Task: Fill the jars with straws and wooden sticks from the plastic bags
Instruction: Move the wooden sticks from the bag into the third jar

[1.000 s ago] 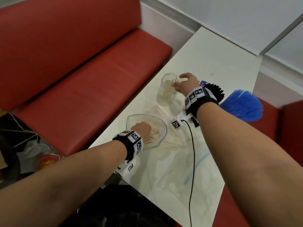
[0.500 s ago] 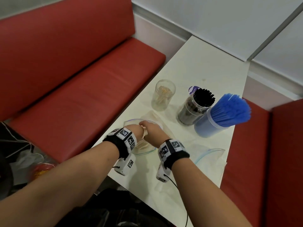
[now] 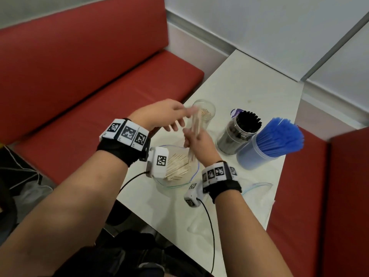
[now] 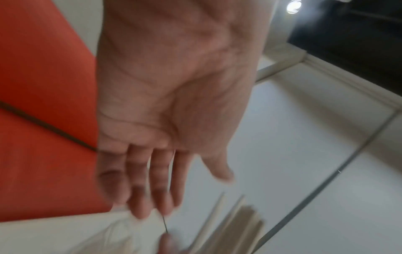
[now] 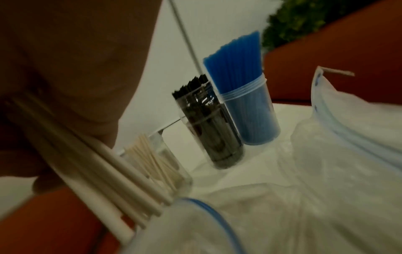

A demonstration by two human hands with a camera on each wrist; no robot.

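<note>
My right hand grips a bundle of wooden sticks upright, just above the open plastic bag that holds more sticks. The bundle fills the lower left of the right wrist view. Right behind it stands the glass jar partly filled with sticks; in the right wrist view the jar sits beside the bundle's tips. My left hand hovers blurred beside the bundle with fingers stretched out. Its bare palm holds nothing, with the sticks below the fingers.
A jar of black straws and a jar of blue straws stand to the right on the white table. An empty zip bag lies near the right edge. Red bench seats flank the table. Wrist cables hang over the front edge.
Both hands were at the bag's mouth; now they are raised. The right hand has lifted a bundle of sticks towards the glass jar, and the left hand has come off the bag, open.
</note>
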